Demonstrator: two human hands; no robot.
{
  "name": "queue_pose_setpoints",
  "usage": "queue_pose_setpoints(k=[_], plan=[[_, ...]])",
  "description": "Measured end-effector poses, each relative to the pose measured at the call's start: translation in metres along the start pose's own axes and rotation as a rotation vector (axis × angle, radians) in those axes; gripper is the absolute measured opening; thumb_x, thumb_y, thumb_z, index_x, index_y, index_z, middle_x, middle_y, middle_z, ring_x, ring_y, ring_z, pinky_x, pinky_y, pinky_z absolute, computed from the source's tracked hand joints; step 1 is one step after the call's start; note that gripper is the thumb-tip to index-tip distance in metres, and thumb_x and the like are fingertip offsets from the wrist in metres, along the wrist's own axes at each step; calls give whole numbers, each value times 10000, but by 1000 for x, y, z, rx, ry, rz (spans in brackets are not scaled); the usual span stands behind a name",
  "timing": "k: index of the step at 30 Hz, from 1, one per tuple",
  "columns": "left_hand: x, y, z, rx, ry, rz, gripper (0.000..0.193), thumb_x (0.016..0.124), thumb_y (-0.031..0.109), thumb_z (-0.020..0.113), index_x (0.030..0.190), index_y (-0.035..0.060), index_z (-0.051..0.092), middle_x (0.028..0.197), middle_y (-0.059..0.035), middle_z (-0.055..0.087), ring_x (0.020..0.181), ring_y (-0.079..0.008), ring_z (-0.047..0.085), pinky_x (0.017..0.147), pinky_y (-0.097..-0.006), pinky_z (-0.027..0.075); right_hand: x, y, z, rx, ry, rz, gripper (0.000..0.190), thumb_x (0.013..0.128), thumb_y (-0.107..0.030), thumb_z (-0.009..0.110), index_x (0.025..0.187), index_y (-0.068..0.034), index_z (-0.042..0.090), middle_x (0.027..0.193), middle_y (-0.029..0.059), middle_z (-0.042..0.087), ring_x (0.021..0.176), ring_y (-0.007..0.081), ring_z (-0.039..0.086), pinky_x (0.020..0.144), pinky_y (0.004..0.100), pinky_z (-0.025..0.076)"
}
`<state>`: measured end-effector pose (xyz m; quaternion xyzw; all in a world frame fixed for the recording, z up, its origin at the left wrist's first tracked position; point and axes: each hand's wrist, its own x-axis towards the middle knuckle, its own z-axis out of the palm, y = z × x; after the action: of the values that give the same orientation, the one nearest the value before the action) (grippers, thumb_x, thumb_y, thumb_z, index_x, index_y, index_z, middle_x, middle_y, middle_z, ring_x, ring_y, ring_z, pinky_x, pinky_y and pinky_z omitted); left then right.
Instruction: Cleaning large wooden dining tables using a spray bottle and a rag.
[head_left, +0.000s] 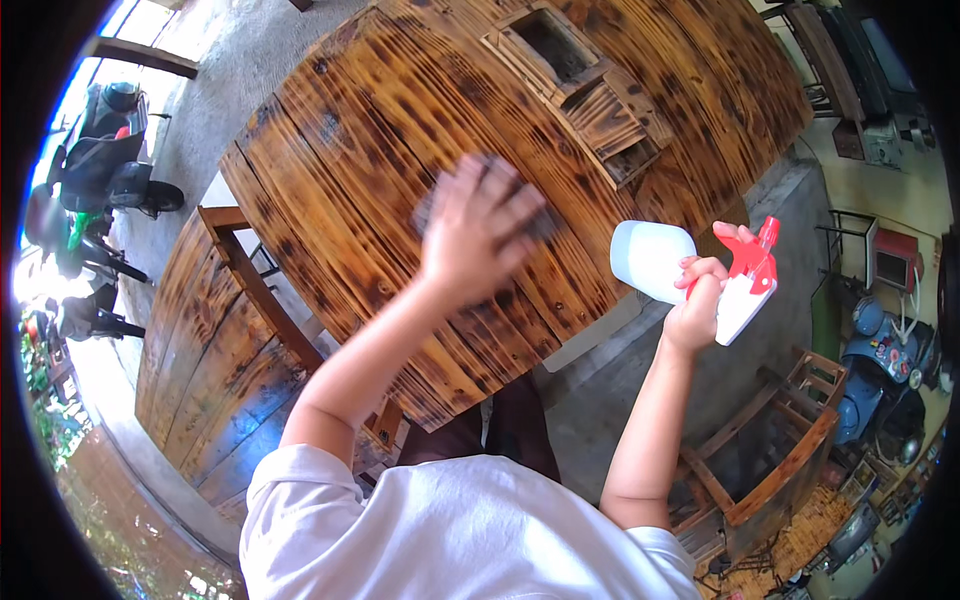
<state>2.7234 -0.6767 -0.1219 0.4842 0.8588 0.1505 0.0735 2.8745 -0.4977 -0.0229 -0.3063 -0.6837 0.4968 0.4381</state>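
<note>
My left hand presses a dark cloth flat against a scorched-grain plank tabletop. Motion blurs the hand, and most of the cloth is hidden beneath its spread fingers. Off the table's near right edge, my right hand grips a white spray bottle by its neck, near the red trigger. The bottle is tilted on its side in the air, its red nozzle tip pointing away from me. Pale liquid shows through the bottle wall.
A recessed wooden box is set into the tabletop. Another plank table stands at left, with motorcycles beyond it. To the right are a wooden frame, a blue scooter and a red-framed box.
</note>
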Motion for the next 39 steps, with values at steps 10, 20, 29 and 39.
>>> queue_pose_setpoints(k=[10, 20, 29, 39], plan=[[128, -129, -22, 273, 134, -242, 580, 932, 666, 346, 1452, 408, 350, 1575, 11, 251, 1474, -245, 140, 1204, -434, 64, 10, 10, 1, -69, 32, -49, 590, 690, 87, 347, 1280, 73, 342, 1098, 236, 573, 481, 117, 463, 641, 292, 503], [54, -12, 11, -22, 8, 173, 583, 887, 609, 506, 1384, 306, 486, 1564, -40, 280, 1467, -336, 143, 1177, -565, 110, 7, 8, 4, -33, 90, -19, 104, 678, 55, 402, 711, 23, 495, 1102, 223, 558, 542, 120, 533, 592, 256, 499], [173, -200, -27, 320, 197, -386, 685, 885, 735, 355, 1422, 319, 437, 1560, -35, 294, 1452, -321, 199, 1192, -459, 121, 7, 15, 3, -59, 115, -74, 219, 664, 45, 388, 845, 66, 510, 1107, 241, 555, 620, 147, 538, 626, 273, 500], [10, -36, 5, 197, 101, -74, 634, 941, 610, 391, 1496, 313, 313, 1595, -69, 192, 1474, -363, 71, 1181, -543, 62, 9, 19, 2, -23, 78, -108, 499, 722, 77, 422, 1220, 109, 446, 1107, 196, 599, 498, 101, 492, 499, 232, 462]])
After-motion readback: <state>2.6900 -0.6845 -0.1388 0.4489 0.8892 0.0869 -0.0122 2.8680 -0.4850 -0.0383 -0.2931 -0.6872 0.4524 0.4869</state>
